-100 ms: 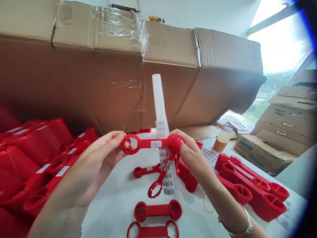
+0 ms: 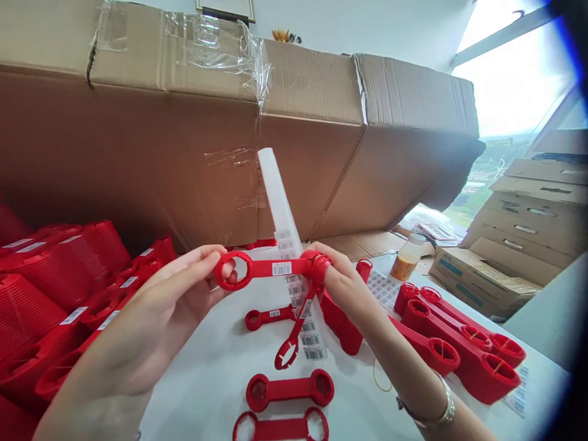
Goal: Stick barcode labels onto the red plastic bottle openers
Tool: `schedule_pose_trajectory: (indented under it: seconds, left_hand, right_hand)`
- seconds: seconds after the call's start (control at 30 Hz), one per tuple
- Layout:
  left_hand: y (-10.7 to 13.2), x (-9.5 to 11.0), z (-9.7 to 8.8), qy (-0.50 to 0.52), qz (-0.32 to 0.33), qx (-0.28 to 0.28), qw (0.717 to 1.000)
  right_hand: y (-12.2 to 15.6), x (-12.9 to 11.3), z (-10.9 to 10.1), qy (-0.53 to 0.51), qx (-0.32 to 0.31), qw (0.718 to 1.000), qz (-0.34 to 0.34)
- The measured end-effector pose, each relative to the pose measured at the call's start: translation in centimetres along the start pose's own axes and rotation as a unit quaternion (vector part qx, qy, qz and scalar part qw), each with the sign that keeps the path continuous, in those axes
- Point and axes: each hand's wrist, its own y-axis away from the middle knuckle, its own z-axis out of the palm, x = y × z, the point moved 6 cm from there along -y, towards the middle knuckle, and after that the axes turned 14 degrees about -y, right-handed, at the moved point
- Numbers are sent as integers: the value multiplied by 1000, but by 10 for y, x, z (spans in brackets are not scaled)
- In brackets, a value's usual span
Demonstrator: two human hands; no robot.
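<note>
My left hand (image 2: 184,288) pinches the left ring of a red plastic double-ring piece (image 2: 261,268) that bears a white barcode label. Its other end is closed in my right hand (image 2: 340,272), bunched with more red rings. Down from that hand hangs a second labelled red piece (image 2: 294,337), its lower ring hanging free. A long strip of barcode labels (image 2: 280,202) slants upright behind the pieces and passes by my right hand. Whether those fingers grip the strip is hidden. Below, two bare red double-ring pieces (image 2: 289,389) lie on the white table (image 2: 206,373).
Stacked red pieces (image 2: 68,263) fill the left side, many labelled. More red stacks (image 2: 459,337) lie at right beside a label sheet (image 2: 383,291). A jar (image 2: 408,257) stands behind them. Large cardboard boxes (image 2: 184,159) wall off the back, and an open carton (image 2: 487,275) is at far right.
The top of the label strip has swung left, so it leans more. Both hands and the held red piece sit slightly further left in view; the grips look the same.
</note>
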Motion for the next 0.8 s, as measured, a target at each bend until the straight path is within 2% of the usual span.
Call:
schedule_pose_trajectory:
  seconds: [0.13,0.3,0.47,0.6,0.73,0.8]
  left_hand:
    - [0,-2,-2,20,12,-34,999]
    - [-2,-7,-6,42,1,-76,996]
    - [5,-5,-3,23,-25,-91,995]
    - [3,-16,-11,14,-55,-105,993]
    - [-5,-22,-26,-64,6,-174,983]
    - [-10,-21,-35,-63,26,-151,986]
  right_hand:
    - [-1,3,2,-14,-19,999,24]
    - [1,-2,0,-30,-33,999,11]
    - [1,-7,-2,-37,-43,998,14]
    - [2,-10,-3,-50,-47,998,8]
    - [4,-12,-3,-52,-48,997,11]
    - [6,-14,-1,-45,-48,998,12]
